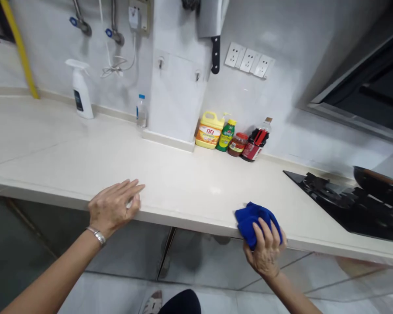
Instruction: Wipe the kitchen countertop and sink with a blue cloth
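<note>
My right hand (264,248) grips a bunched blue cloth (250,218) and presses it against the front edge of the cream countertop (170,174). My left hand (113,206) rests flat on the counter's front edge further left, fingers stretched out, nothing in it. A metal bracelet sits on that wrist.
Against the back wall stand a yellow detergent jug (209,131), a green bottle (225,135), a red jar (237,144) and a dark sauce bottle (255,144). A white spray bottle (81,89) and a small water bottle (141,111) stand left. A black gas hob (347,200) with a pan lies right.
</note>
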`<state>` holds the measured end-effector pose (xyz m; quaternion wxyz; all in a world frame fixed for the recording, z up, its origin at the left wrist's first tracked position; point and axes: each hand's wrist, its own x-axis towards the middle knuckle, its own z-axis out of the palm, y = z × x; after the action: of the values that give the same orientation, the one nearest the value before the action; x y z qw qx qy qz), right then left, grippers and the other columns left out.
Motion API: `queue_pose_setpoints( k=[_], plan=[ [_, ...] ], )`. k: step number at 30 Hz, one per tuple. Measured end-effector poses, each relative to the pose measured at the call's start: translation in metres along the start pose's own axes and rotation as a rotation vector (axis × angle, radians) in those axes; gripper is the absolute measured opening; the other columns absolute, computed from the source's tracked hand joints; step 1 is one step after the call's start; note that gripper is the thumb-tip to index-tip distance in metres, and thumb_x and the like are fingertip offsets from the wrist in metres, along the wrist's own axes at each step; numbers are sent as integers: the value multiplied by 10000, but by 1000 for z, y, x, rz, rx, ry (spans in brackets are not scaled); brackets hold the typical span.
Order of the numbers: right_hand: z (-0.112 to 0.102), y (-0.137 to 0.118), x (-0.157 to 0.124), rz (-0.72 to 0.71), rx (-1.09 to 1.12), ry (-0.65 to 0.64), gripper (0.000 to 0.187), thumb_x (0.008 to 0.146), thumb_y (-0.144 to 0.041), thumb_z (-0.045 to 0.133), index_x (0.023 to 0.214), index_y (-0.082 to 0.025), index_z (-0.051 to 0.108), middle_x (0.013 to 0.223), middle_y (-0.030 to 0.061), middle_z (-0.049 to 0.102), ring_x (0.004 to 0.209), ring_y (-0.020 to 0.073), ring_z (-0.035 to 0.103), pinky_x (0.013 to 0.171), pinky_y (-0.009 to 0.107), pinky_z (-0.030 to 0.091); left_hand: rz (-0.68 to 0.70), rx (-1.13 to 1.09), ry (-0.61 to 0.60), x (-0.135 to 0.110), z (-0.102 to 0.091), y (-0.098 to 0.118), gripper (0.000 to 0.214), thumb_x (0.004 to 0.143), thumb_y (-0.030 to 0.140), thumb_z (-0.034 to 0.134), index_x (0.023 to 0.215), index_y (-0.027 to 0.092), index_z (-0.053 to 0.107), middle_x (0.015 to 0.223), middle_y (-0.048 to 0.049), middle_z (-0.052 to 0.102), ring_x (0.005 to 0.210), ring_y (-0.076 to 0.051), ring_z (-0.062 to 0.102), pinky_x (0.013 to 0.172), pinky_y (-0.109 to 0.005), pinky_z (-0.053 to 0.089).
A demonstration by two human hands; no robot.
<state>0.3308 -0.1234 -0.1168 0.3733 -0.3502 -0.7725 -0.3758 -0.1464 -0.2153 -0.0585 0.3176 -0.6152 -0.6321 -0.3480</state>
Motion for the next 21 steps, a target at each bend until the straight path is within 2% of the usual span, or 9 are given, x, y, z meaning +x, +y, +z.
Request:
queue_pose_setpoints(
  k=[4,8,11,15,18,21],
  plan=[
    [16,-59,26,-144,77,89,621,913,-370,596,1516,-270,492,1409,142,623,1430,434,422,1140,659,314,28,24,75,-2,1,2,364,941,301,470,1122,230,778,1185,-66,770,1121,-284,727,919,-461,604],
    [23,-116,65,-334,118,153,440,909,-326,645,1345,-390,649,1384,14,667,1456,364,407,1205,608,261,66,29,124,-3,3,2,344,922,275,492,1106,233,779,1163,-52,780,1080,-262,743,909,-448,603],
    [27,-167,98,-472,217,172,412,946,-328,640,1355,-370,643,1505,-50,577,1452,302,416,1239,530,275,96,27,139,-5,3,-1,347,924,266,485,1110,230,777,1155,-51,784,1055,-256,751,888,-438,600],
    [37,-222,131,-533,316,176,439,1019,-363,559,1452,-296,556,1628,-56,428,1426,256,439,1145,444,445,116,17,111,-5,0,-7,412,962,183,394,1131,192,769,1172,-76,776,1057,-246,749,905,-421,583],
    [40,-229,142,-569,291,173,454,1038,-353,529,1483,-268,518,1647,-33,398,1417,252,448,1103,428,493,123,4,83,-3,-3,-8,449,975,137,348,1147,176,762,1178,-82,774,1074,-236,743,924,-403,568],
    [38,-203,140,-659,317,82,462,1028,-344,555,1485,-305,501,1668,-45,354,1423,255,440,1103,443,507,124,23,79,-1,-7,-5,437,977,148,362,1142,184,765,1175,-76,776,1076,-235,742,895,-390,561]
  ],
)
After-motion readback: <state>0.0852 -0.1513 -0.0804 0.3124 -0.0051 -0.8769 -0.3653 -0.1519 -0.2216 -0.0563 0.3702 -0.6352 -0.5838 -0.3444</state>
